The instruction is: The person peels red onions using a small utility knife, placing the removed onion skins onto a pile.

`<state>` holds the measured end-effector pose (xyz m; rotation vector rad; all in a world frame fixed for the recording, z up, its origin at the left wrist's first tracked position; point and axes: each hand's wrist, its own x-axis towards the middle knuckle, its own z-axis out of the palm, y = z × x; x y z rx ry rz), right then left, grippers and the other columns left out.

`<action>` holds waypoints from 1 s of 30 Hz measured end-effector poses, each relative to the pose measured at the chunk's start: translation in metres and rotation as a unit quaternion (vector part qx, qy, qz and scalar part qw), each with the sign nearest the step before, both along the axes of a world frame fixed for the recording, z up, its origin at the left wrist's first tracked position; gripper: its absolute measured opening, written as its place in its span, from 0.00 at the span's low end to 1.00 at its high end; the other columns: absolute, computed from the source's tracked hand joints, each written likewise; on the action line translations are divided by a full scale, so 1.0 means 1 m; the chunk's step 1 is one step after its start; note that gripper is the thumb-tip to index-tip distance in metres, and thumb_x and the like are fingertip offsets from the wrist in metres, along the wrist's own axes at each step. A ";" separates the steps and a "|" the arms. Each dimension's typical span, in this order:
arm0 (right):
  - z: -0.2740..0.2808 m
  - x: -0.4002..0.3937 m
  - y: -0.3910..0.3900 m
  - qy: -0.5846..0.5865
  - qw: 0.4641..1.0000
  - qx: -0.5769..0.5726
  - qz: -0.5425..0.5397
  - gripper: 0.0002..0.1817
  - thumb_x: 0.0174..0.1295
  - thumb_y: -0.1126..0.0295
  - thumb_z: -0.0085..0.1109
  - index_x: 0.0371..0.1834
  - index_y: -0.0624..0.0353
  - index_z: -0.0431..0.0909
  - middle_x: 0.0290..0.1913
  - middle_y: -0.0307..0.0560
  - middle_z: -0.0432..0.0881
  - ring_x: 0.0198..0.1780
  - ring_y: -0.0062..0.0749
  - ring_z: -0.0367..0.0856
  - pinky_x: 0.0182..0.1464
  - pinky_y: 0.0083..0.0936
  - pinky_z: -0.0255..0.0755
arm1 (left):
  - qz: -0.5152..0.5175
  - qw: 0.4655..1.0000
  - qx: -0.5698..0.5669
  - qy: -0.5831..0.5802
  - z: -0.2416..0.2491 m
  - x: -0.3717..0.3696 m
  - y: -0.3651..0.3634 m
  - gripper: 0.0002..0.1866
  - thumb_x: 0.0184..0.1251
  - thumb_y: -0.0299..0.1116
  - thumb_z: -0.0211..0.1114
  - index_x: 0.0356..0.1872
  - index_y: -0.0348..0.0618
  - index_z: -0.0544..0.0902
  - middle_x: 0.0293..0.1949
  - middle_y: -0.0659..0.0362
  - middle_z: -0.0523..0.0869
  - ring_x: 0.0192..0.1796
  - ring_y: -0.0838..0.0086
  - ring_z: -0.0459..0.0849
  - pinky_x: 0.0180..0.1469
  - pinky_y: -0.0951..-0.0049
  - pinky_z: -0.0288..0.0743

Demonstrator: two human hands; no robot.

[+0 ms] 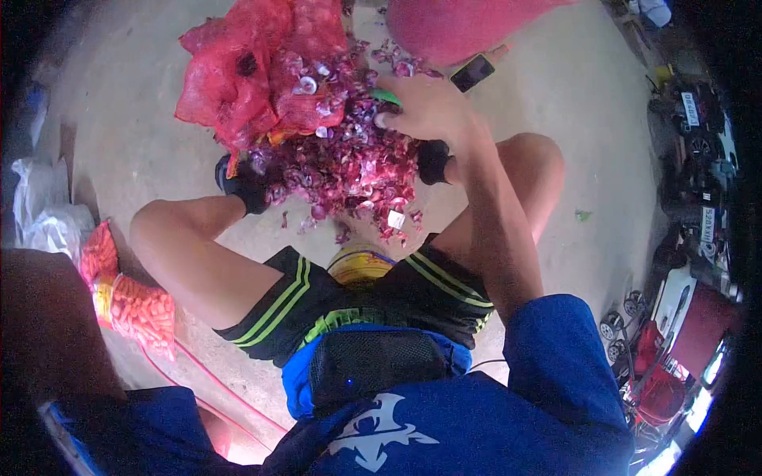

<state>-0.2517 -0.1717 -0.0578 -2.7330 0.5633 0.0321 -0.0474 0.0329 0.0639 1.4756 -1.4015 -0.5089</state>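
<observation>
My right hand [432, 109] is over the pile of red onion skins [349, 170] on the floor between my feet. Its fingers and thumb curve around a small green object [386, 97], perhaps a handle; most of it is hidden by the hand. Pale, curved onion pieces [306, 85] lie among the purple skins near the fingers. A red mesh sack [238, 79] slumps against the pile's far left side, with whitish contents showing through. My left hand is out of sight; only a dark, blurred part of the arm appears at lower left.
A phone [472, 73] lies right of the pile, by a large pink sack [460, 28]. At left are an orange-filled mesh bag [143, 305] and clear plastic [51, 214]. A yellow container [361, 266] sits between my legs. Parked motorbikes [702, 170] line the right side.
</observation>
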 end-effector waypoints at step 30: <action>0.037 0.023 -0.007 0.068 0.989 0.121 -0.042 0.34 0.64 0.52 0.66 0.73 0.50 0.74 0.51 0.63 0.89 0.55 0.63 0.87 0.58 0.53 0.79 | -0.006 0.964 -0.265 0.027 0.147 0.107 0.052 0.19 0.76 0.46 0.66 0.51 0.39 0.89 0.45 0.56 0.92 0.47 0.73 0.88 0.52 0.65 0.82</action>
